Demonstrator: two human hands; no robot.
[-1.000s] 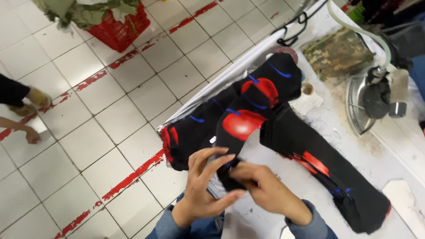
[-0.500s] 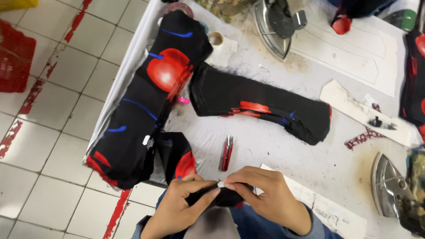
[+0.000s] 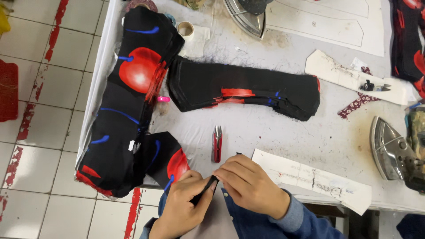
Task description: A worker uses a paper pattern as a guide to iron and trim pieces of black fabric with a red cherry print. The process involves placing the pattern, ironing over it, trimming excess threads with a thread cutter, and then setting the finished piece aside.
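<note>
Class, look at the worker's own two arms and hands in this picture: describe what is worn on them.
Both hands, the left hand and the right hand, are bare: no gloves, and no rings or watch that I can see. The arms wear blue long sleeves of a denim-like cloth, with a lighter blue cuff turned at the right wrist.

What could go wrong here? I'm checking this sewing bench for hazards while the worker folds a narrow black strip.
The red thread snips lie just beyond the left hand and right hand pinching the black strip; a reach forward might catch the blades. The stack of cherry-print fabric overhangs the table edge and could slide off.
</note>
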